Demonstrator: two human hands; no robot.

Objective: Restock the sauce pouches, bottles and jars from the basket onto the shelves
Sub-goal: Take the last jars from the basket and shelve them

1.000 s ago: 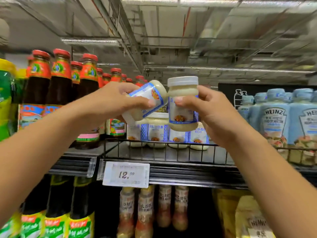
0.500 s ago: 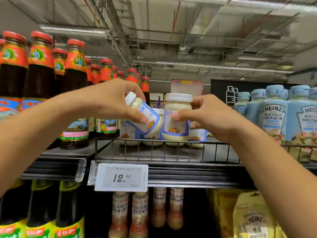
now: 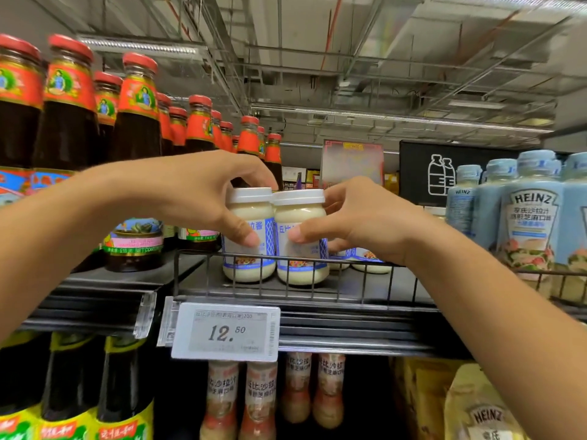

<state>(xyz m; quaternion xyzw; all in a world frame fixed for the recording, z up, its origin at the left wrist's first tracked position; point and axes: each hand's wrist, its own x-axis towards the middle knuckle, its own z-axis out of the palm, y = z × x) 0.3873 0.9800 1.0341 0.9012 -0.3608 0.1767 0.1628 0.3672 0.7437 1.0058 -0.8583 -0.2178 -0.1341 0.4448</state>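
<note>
Knock between jars: the left jar (image 3: 254, 214) and the right jar (image 3: 301, 214) stand side by side with their lids touching. If you shove either one sideways as you let go, glass strikes glass and one of them may rock.
Wire rail: both jars sit just behind the wire rail (image 3: 397, 267) at the front of the shelf (image 3: 349, 289). If you pull your thumbs out low, they could catch the rail and drag a jar forward against it.
Row behind: the jars behind (image 3: 368, 260) stand close at the back right. If you push the right jar deep too quickly, you could topple one of them.
Neighbours: the dark bottles (image 3: 136, 122) stand near your left wrist, so a wide swing as you pull back could clip them.
Seating: the bases look to be down on the shelf, but the rail partly hides them, so feel for full contact before you release.
Left hand (image 3: 190, 198): you are grasping the left jar, with your thumb pressed on the front of its label and your fingers curled over behind the lid.
Right hand (image 3: 365, 223): you are grasping the right jar the same way, thumb on the label and fingers wrapped round the back near the lid.
Basket: it is not in view, so you cannot judge from here how much stock is left.
</note>
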